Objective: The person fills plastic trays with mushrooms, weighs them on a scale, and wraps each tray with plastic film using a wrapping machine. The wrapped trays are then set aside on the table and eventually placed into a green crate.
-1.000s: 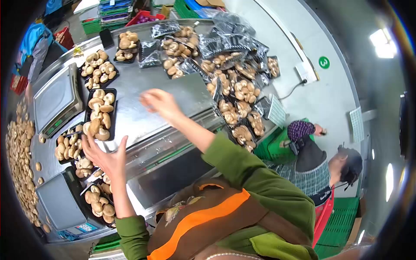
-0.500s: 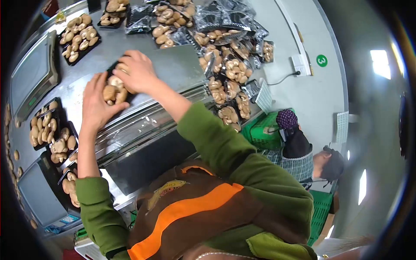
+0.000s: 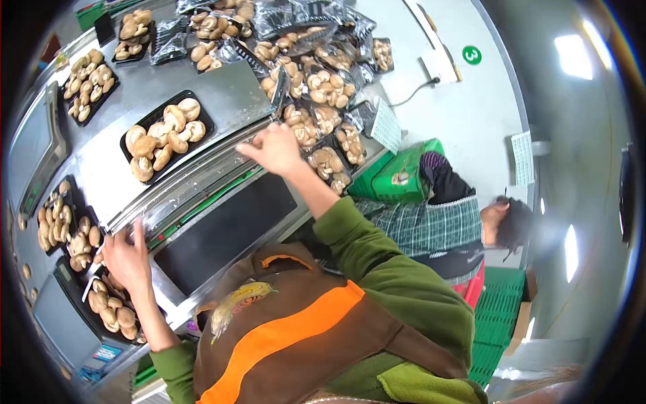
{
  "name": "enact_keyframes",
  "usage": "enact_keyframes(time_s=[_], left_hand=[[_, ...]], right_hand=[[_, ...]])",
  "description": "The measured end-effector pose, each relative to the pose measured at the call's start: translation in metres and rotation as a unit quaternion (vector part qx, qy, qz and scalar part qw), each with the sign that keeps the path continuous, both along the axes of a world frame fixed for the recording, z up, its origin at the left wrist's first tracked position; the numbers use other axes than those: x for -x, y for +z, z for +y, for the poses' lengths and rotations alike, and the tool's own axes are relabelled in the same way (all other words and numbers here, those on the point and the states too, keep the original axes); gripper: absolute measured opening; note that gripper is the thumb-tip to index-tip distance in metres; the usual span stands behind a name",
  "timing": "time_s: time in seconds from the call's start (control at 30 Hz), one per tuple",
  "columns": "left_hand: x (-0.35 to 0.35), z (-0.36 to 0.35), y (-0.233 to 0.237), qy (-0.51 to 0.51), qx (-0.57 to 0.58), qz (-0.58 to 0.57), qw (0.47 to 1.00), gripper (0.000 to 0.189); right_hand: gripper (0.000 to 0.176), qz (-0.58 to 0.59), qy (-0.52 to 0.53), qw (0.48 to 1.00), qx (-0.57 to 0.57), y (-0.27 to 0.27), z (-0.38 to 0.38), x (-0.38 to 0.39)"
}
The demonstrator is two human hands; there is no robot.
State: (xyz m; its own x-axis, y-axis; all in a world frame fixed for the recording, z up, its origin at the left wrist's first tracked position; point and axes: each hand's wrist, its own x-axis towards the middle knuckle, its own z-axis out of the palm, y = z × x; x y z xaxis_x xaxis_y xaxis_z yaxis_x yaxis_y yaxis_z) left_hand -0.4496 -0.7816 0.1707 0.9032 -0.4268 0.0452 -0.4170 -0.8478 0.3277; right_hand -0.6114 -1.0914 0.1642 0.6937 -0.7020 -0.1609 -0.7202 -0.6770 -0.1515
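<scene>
A black tray of brown mushrooms (image 3: 161,138) sits on the metal work surface, and neither hand touches it. My right hand (image 3: 274,149) is over the right end of the metal rail (image 3: 202,172) along the near edge, its thumb held apart from its bent fingers. At the rail's left end is my left hand (image 3: 128,259), thumb and fingers apart, close beside filled mushroom trays (image 3: 111,310). Nothing shows in either hand. Clear film with glints lies along the rail, though its edge is hard to make out.
Wrapped mushroom packs (image 3: 330,87) are heaped at the right. Scales (image 3: 40,148) stand on the left, near another mushroom tray (image 3: 89,84). A dark panel (image 3: 222,232) lies below the rail. A person in a checked top (image 3: 424,229) is beside a green crate (image 3: 397,175).
Both hands have let go of the mushroom tray and moved down to the rail, my right hand to the right, my left to the left. The view has shifted somewhat.
</scene>
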Motion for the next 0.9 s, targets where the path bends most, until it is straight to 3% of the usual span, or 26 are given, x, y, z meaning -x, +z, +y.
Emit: enact_keyframes(time_s=[0.03, 0.07, 0.1, 0.13, 0.17, 0.2, 0.23, 0.27, 0.3, 0.33, 0.37, 0.4, 0.43, 0.47, 0.5, 0.53, 0.57, 0.6, 0.63, 0.7, 0.77, 0.83, 0.87, 0.9], left_hand=[[0.004, -0.011, 0.009, -0.011, -0.009, -0.019, 1.0, 0.039], [0.001, -0.016, 0.006, -0.015, -0.001, 0.017, 1.0, 0.038], [-0.006, -0.013, -0.011, -0.045, 0.062, 0.056, 0.995, 0.037], [-0.009, -0.012, -0.02, -0.011, 0.122, 0.13, 0.984, 0.033], [-0.013, -0.013, -0.023, 0.021, 0.183, 0.201, 0.962, 0.03], [-0.016, -0.01, -0.018, 0.032, 0.191, 0.193, 0.962, 0.03], [-0.014, -0.002, -0.01, 0.114, 0.351, 0.461, 0.807, 0.026], [-0.012, 0.002, -0.005, 0.176, 0.468, 0.673, 0.545, 0.026], [-0.013, 0.005, -0.004, 0.181, 0.47, 0.672, 0.543, 0.026], [-0.014, 0.008, -0.004, 0.126, 0.517, 0.718, 0.449, 0.026], [-0.019, 0.005, 0.007, 0.068, 0.556, 0.751, 0.349, 0.027], [-0.025, 0.006, 0.026, 0.089, 0.6, 0.681, 0.41, 0.028], [-0.033, 0.0, 0.044, 0.047, 0.654, 0.627, 0.421, 0.029], [-0.047, -0.004, 0.055, -0.052, 0.687, 0.581, 0.434, 0.027], [-0.065, -0.009, 0.053, -0.012, 0.755, 0.519, 0.401, 0.026], [-0.075, -0.021, 0.068, -0.089, 0.748, 0.432, 0.495, 0.033], [-0.092, -0.043, 0.081, -0.151, 0.714, 0.406, 0.55, 0.038], [-0.111, -0.063, 0.075, -0.16, 0.674, 0.332, 0.64, 0.041], [-0.125, -0.085, 0.065, -0.135, 0.628, 0.274, 0.716, 0.042], [-0.155, -0.105, 0.015, -0.098, 0.459, 0.181, 0.864, 0.042], [-0.159, -0.112, -0.033, -0.088, 0.32, 0.201, 0.922, 0.042], [-0.145, -0.108, -0.066, -0.193, 0.258, 0.017, 0.946, 0.041], [-0.136, -0.107, -0.06, -0.188, 0.258, 0.024, 0.948, 0.041], [-0.127, -0.106, -0.052, -0.17, 0.3, 0.103, 0.933, 0.039]], right_hand=[[0.038, -0.035, 0.038, 0.999, -0.001, -0.004, 0.006, -0.005], [0.037, -0.057, 0.0, 0.995, -0.083, -0.009, 0.008, -0.011], [0.036, -0.078, -0.039, 0.982, -0.164, -0.014, 0.009, -0.016], [0.034, -0.142, -0.021, 0.982, -0.12, -0.014, 0.01, -0.015], [0.03, -0.237, -0.028, 0.948, -0.212, -0.035, 0.0, -0.006], [0.026, -0.269, -0.139, 0.853, -0.425, -0.006, 0.007, -0.006], [0.03, -0.322, -0.2, 0.642, -0.667, -0.013, -0.006, 0.006], [0.031, -0.301, -0.264, 0.506, -0.764, -0.008, -0.003, 0.009], [0.033, -0.267, -0.325, 0.353, -0.836, -0.004, 0.001, 0.011], [0.033, -0.263, -0.327, 0.353, -0.836, 0.002, -0.001, 0.009], [0.032, -0.311, -0.247, 0.365, -0.842, 0.01, -0.008, 0.002], [0.032, -0.356, -0.167, 0.374, -0.84, 0.021, -0.017, -0.006], [0.032, -0.394, -0.065, 0.334, -0.854, 0.037, -0.032, -0.021], [0.033, -0.423, -0.087, 0.275, -0.859, 0.057, -0.038, -0.041], [0.032, -0.456, -0.014, 0.296, -0.84, 0.068, -0.049, -0.066], [0.033, -0.486, 0.055, 0.312, -0.815, 0.076, -0.055, -0.088], [0.032, -0.528, 0.019, 0.43, -0.732, 0.091, -0.049, -0.112], [0.035, -0.559, -0.015, 0.537, -0.632, 0.099, -0.047, -0.139], [0.041, -0.534, 0.037, 0.565, -0.628, 0.072, -0.07, -0.163], [0.041, -0.467, 0.012, 0.678, -0.568, 0.027, -0.081, -0.194], [0.045, -0.303, 0.105, 0.816, -0.48, -0.039, -0.1, -0.204], [0.043, -0.28, 0.057, 0.815, -0.504, -0.034, -0.084, -0.198], [0.042, -0.26, 0.006, 0.812, -0.522, -0.035, -0.08, -0.193], [0.042, -0.254, 0.004, 0.813, -0.523, -0.045, -0.082, -0.19]])
